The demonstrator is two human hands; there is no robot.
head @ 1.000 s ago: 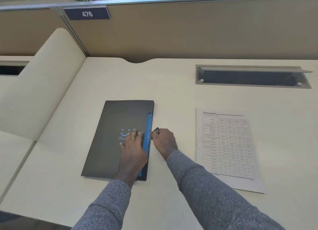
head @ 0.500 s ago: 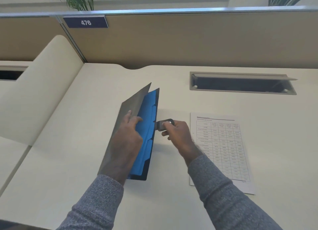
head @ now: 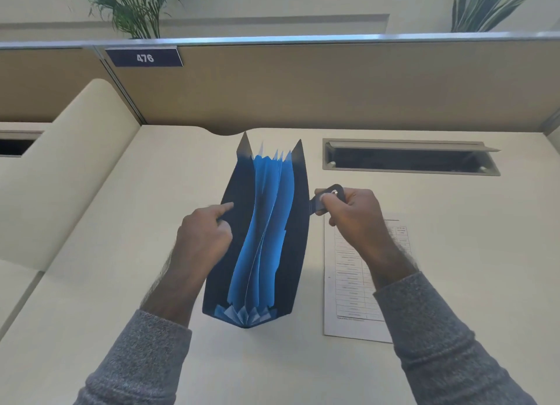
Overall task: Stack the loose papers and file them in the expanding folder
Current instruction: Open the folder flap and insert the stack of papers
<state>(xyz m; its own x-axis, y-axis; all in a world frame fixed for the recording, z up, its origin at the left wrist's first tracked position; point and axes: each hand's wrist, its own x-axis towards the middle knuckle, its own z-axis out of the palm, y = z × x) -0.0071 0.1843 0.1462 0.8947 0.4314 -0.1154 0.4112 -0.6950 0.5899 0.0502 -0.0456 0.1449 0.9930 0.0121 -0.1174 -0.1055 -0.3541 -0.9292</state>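
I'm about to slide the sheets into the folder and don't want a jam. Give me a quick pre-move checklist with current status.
1. Expanding folder spread open, blue dividers visible: ok.
2. Left hand steadying the left cover: ok.
3. Right hand free to fetch paper: not ok, it grips the closure tab.
4. Papers stacked on the desk: cannot tell how many sheets.
5. Papers in hand: not ok.

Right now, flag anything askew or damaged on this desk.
Nothing looks damaged or spilled. The expanding folder is held open by the left hand and right hand; its blue dividers bow unevenly. The printed sheet lies flat beside it.
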